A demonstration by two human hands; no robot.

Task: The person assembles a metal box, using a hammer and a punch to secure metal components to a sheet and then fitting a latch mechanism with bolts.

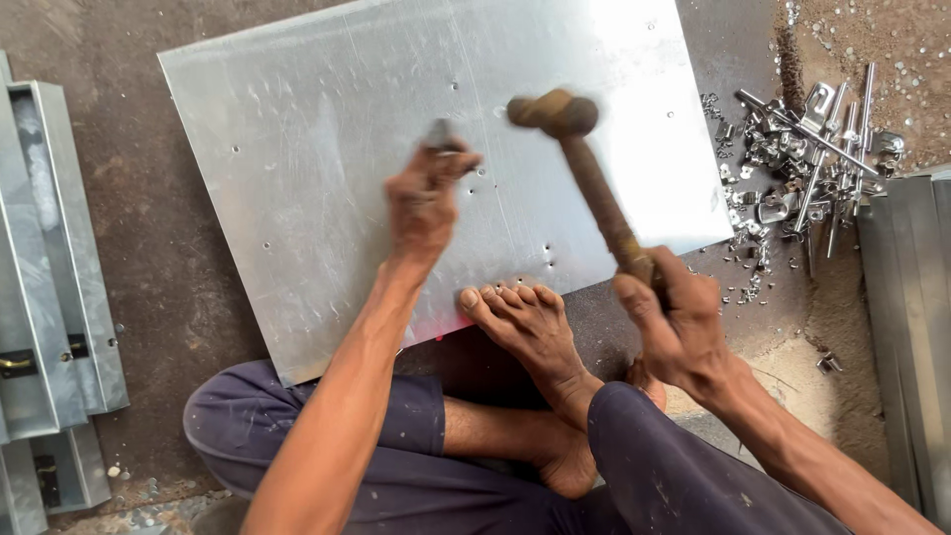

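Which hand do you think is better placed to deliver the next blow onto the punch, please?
Probably the right hand: it grips the hammer with the head raised near the punch. The left hand is occupied holding that punch on the metal sheet.

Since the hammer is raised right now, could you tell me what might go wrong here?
1. The hammer could miss the punch and strike the left hand gripping it.
2. The bare foot rests on the sheet edge, close to the blows.
3. Only the foot pins the sheet; it might shift.
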